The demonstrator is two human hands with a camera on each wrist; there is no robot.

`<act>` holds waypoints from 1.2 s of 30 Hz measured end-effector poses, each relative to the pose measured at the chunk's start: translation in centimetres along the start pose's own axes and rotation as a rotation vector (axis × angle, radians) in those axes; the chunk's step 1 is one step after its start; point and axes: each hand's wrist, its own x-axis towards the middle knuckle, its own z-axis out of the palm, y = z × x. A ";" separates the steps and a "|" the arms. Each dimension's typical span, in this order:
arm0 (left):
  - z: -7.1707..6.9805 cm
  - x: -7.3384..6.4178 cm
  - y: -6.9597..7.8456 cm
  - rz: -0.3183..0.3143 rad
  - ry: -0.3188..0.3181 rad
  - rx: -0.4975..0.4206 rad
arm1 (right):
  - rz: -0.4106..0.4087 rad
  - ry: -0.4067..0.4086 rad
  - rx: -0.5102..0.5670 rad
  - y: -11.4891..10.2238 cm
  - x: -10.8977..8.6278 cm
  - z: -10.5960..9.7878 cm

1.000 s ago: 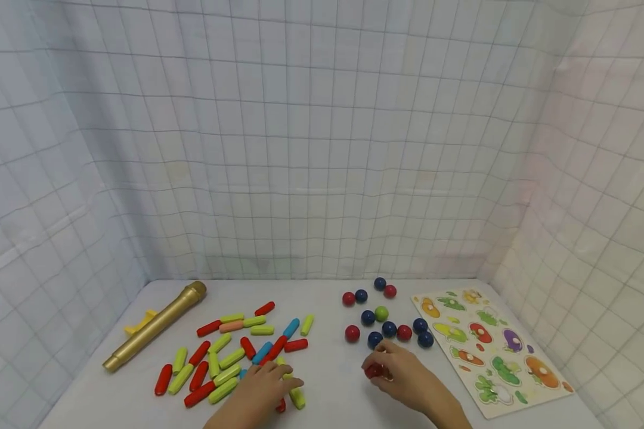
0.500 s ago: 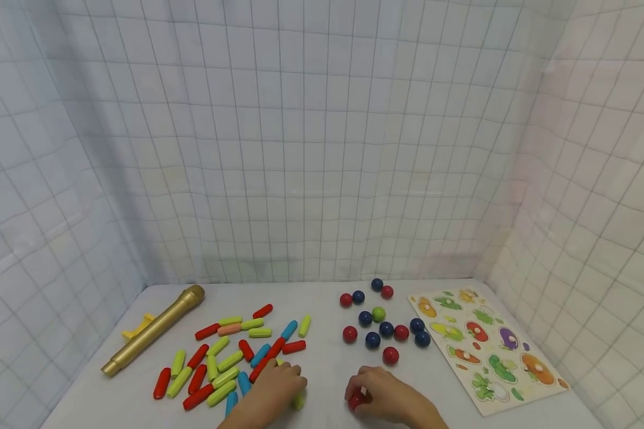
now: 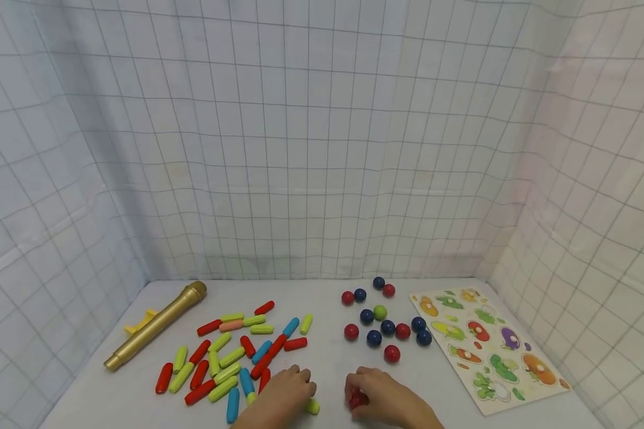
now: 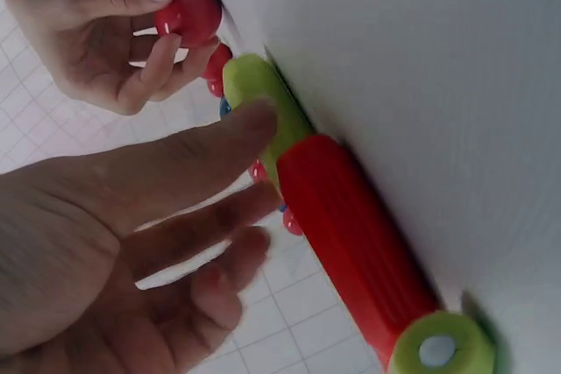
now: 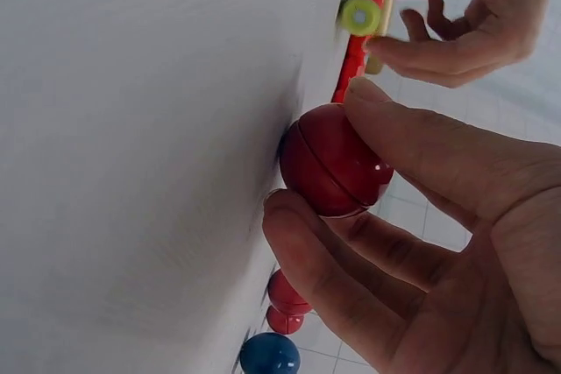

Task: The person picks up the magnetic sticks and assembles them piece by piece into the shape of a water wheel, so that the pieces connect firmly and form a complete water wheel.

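Observation:
My left hand (image 3: pixel 288 390) is low in the middle of the head view, thumb and fingers around a short yellow-green ribbed stick (image 3: pixel 313 407). In the left wrist view the thumb overlaps that stick (image 4: pixel 263 85), and a red stick (image 4: pixel 351 234) lies just beyond it. To the right, my right hand (image 3: pixel 383 394) pinches a glossy red ball (image 3: pixel 358 401) between thumb and fingertips. The right wrist view shows a thin groove around this ball (image 5: pixel 329 164), which is close to the white tabletop. Its lower side is partly hidden by fingers in the head view.
Several red, green, blue and orange sticks (image 3: pixel 228 357) are scattered at left, beside a gold toy microphone (image 3: pixel 155 326) and a yellow piece (image 3: pixel 142 322). Loose blue, red and green balls (image 3: pixel 388 328) sit behind my right hand. A vegetable puzzle board (image 3: pixel 491 351) lies at right.
The right hand has brought the red ball toward the front and slightly left, then stayed there. My left hand has shifted right and nearer the front, and the green stick has moved with it.

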 end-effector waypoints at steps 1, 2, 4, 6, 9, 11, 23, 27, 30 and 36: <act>0.0 0.0 0.0 -0.015 -0.011 -0.033 | -0.014 0.003 0.000 0.0 0.0 0.0; 0.0 -0.1 0.0 -0.031 -0.024 -0.061 | -0.025 0.003 0.000 0.1 0.0 -0.1; 0.1 -0.1 0.0 -0.069 -0.043 -0.139 | -0.035 0.002 0.001 0.1 0.0 0.0; 0.3 -0.2 -0.3 -0.095 -0.047 -0.156 | -0.049 0.004 -0.009 0.1 0.0 0.0; 0.5 -0.5 -0.8 -0.133 -0.039 -0.147 | -0.033 -0.001 -0.014 0.0 0.0 0.0; 0.6 -0.7 -1.2 -0.150 -0.017 -0.125 | -0.025 0.000 -0.016 0.0 0.0 0.0; -0.7 -1.3 -0.6 -0.184 0.005 -0.218 | -0.038 0.024 -0.034 -0.4 0.2 0.2; -0.6 -1.5 0.6 -0.154 -0.010 -0.305 | -0.023 0.025 -0.018 -0.7 0.3 0.3; -0.5 -1.6 1.2 -0.158 -0.032 -0.342 | -0.002 0.018 0.022 -1.0 0.2 0.5; 0.0 -1.6 1.8 -0.109 -0.078 -0.370 | -0.037 0.001 0.026 -2.0 -0.1 1.1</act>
